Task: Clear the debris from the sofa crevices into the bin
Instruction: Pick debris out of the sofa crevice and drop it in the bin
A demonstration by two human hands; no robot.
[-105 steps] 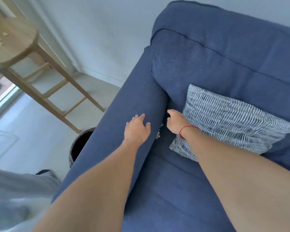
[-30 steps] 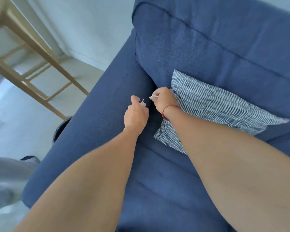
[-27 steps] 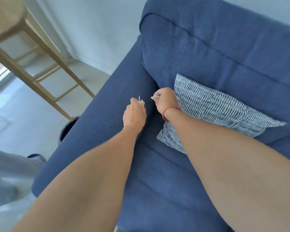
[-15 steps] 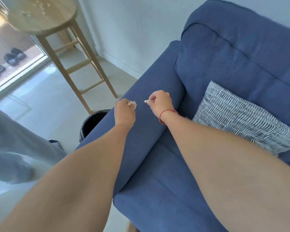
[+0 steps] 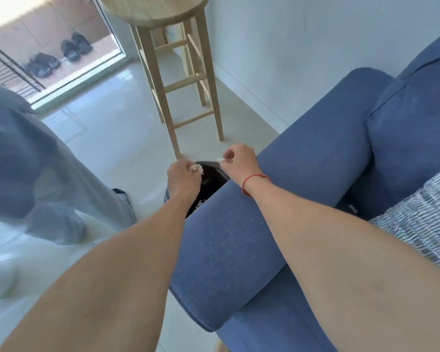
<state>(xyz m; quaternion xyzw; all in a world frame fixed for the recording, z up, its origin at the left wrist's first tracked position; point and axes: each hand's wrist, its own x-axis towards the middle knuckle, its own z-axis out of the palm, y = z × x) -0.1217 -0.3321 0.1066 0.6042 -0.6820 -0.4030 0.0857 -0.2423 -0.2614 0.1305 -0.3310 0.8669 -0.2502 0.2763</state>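
Note:
Both hands hover over the black bin (image 5: 211,182), which stands on the floor beside the blue sofa's armrest (image 5: 277,199). My left hand (image 5: 182,180) pinches a small whitish crumpled scrap (image 5: 197,169) above the bin's opening. My right hand (image 5: 238,161), a red cord at its wrist, pinches another pale scrap (image 5: 221,160) near the bin's far rim. A few pale bits lie inside the bin (image 5: 200,203). The crevice between armrest and seat (image 5: 351,207) is dark.
A tall wooden stool (image 5: 178,72) stands just beyond the bin. A striped grey cushion (image 5: 422,222) lies on the seat at right. Grey clothing (image 5: 36,158) fills the left side. Shoes (image 5: 59,54) sit outside a glass door.
Both hands have left the sofa crevice, each carrying a scrap, and moved left over the armrest to above the bin. The view has swung left toward the floor and stool.

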